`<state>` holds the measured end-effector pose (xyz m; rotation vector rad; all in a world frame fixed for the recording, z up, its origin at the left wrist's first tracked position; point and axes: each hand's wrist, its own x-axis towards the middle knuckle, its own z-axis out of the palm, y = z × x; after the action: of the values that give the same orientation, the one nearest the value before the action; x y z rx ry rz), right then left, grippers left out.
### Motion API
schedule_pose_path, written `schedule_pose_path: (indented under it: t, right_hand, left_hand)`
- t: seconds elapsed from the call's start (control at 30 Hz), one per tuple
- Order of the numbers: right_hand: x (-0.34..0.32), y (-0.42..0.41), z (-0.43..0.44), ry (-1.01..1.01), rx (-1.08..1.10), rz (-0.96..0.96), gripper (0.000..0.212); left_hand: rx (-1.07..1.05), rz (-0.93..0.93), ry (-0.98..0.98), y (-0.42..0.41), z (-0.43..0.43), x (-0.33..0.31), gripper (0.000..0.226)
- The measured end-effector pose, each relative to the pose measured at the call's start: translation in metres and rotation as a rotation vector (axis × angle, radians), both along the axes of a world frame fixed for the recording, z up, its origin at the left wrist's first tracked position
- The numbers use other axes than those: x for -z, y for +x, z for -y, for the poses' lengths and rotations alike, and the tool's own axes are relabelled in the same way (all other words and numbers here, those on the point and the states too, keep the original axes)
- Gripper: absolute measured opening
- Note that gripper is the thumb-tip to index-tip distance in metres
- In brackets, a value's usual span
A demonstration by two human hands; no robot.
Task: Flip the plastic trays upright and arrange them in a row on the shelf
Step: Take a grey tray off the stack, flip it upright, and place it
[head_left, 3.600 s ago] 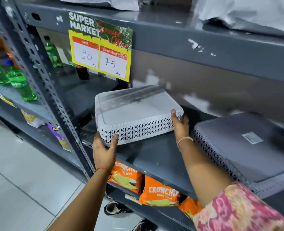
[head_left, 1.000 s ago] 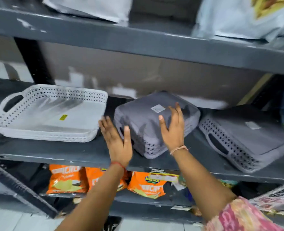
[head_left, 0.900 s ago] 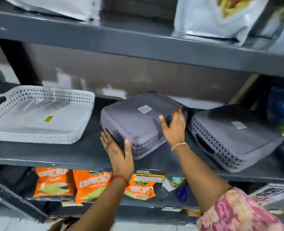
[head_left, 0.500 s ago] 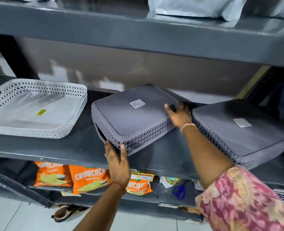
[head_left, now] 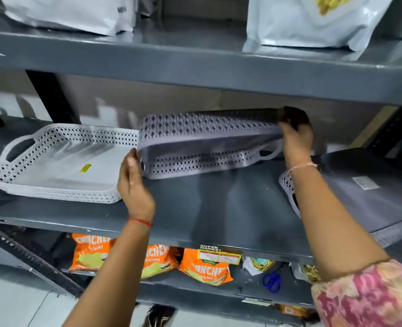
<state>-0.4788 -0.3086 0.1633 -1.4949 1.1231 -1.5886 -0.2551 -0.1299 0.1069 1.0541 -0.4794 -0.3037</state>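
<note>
A white perforated tray [head_left: 61,164] lies upright at the left of the grey shelf [head_left: 207,213]. Beside it a grey perforated tray [head_left: 202,142] is held tilted on edge, its open side facing me. My left hand [head_left: 134,185] grips its lower left corner. My right hand [head_left: 294,135] grips its upper right rim. Another grey tray [head_left: 369,197] lies upside down at the right, a white label on its base, partly hidden by my right forearm.
The shelf above [head_left: 195,64] hangs low over the trays and carries white bags [head_left: 313,22]. Orange snack bags [head_left: 204,267] fill the shelf below. A dark upright post [head_left: 51,95] stands behind the white tray.
The middle grey tray was lying upside down; both hands have lifted and turned it onto its edge. The view has shifted slightly.
</note>
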Motion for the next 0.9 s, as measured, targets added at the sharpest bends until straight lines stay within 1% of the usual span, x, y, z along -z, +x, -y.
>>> schedule_pose_path:
  t: [0.03,0.07,0.13,0.17,0.23,0.27,0.33,0.37,0.4,0.5,0.57,0.63,0.7,0.73,0.8,0.87,0.9]
  right_hand:
    - [-0.007,0.0,0.0,-0.007,0.006,0.016,0.013]
    - [-0.013,0.002,-0.001,-0.011,0.011,0.022,0.016]
    - [-0.018,0.004,0.001,-0.001,0.021,0.021,0.025]
    - [-0.019,0.004,0.001,0.0,0.031,0.009,0.026]
    - [-0.013,0.001,0.003,0.008,0.03,-0.035,0.015]
    - [-0.009,0.0,0.003,0.047,0.016,-0.08,0.014]
    - [0.006,-0.004,0.004,0.17,-0.037,-0.157,0.037]
    - [0.016,-0.005,0.004,0.23,-0.064,-0.166,0.046]
    - [0.025,-0.004,0.004,0.277,-0.086,-0.172,0.052]
    - [0.043,0.004,0.004,0.377,-0.118,-0.132,0.062]
    - [0.047,0.008,0.006,0.38,-0.062,-0.15,0.058]
    - [0.05,0.008,0.009,0.36,0.01,-0.186,0.048]
    - [0.05,0.005,0.007,0.334,0.071,-0.187,0.037]
    - [0.049,0.004,0.005,0.322,0.09,-0.174,0.034]
    - [0.047,0.002,0.004,0.322,0.104,-0.179,0.032]
    - [0.048,0.0,0.001,0.354,0.099,-0.262,0.03]
    - [0.051,-0.001,0.0,0.389,0.096,-0.299,0.028]
  left_hand:
    - [0.022,-0.013,0.001,0.009,0.003,-0.007,0.033]
    - [0.047,-0.022,0.01,0.018,0.007,-0.012,0.027]
    - [0.11,-0.028,0.038,0.034,0.013,-0.021,0.024]
    - [0.137,-0.026,0.053,0.04,0.017,-0.024,0.025]
    - [0.198,-0.018,0.087,0.051,0.024,-0.025,0.024]
    - [0.245,-0.01,0.11,0.056,0.028,-0.024,0.024]
    - [0.336,0.035,0.154,0.063,0.033,-0.017,0.032]
    - [0.365,0.048,0.177,0.066,0.036,-0.012,0.038]
    - [0.389,0.046,0.2,0.067,0.038,-0.01,0.042]
    - [0.439,0.013,0.265,0.069,0.045,0.003,0.037]
    - [0.452,-0.04,0.309,0.068,0.049,0.01,0.035]
    - [0.444,-0.099,0.309,0.07,0.052,0.012,0.034]
    - [0.469,-0.16,0.268,0.07,0.054,0.002,0.046]
    - [0.471,-0.158,0.267,0.07,0.055,-0.002,0.049]
    - [0.483,-0.129,0.281,0.07,0.056,-0.013,0.05]
    - [0.529,-0.133,0.33,0.072,0.057,-0.017,0.056]
    - [0.55,-0.135,0.359,0.075,0.057,-0.015,0.054]
